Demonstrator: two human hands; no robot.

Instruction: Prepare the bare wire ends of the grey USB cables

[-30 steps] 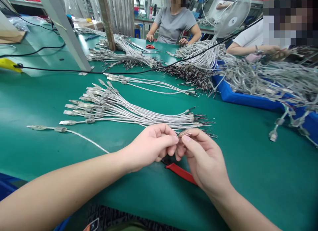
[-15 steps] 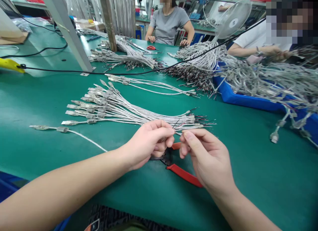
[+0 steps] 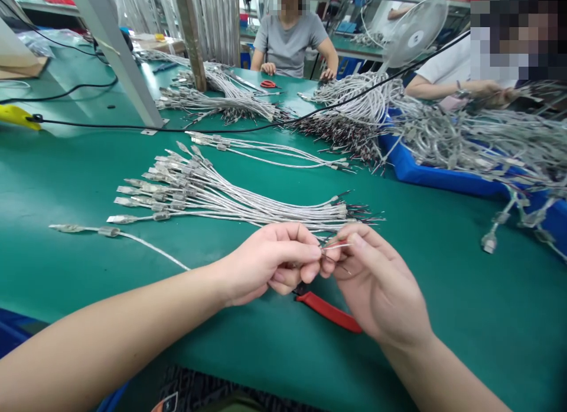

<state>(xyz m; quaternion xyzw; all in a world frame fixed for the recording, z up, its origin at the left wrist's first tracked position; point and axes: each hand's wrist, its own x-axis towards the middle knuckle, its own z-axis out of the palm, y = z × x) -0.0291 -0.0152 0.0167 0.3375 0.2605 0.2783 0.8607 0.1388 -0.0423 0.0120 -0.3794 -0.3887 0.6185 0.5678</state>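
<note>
My left hand (image 3: 279, 255) is closed, pinching a white USB cable (image 3: 153, 245) close to its stripped end. That cable's plug lies at the left on the mat, and its middle passes out of sight behind my left forearm. Thin red, white and dark wires (image 3: 337, 245) fan out from the pinch. My right hand (image 3: 381, 276) is closed at those wires, thumb and forefinger on their tips, the other fingers curled beneath. Under both hands lie red-handled pliers (image 3: 330, 311), mostly covered. A row of similar cables (image 3: 239, 196) lies just beyond my hands.
A smaller group of cables (image 3: 270, 152) lies farther off, with heaped cables (image 3: 358, 102) behind. The blue bin (image 3: 416, 173) at right overflows with cables. A black cord (image 3: 248, 130) crosses the table near a slanted metal post (image 3: 128, 64). Two people sit across the table.
My hands have come closer together, and the right has turned its palm more upward. Red and white wires now show spread between the fingers. The pliers are more covered.
</note>
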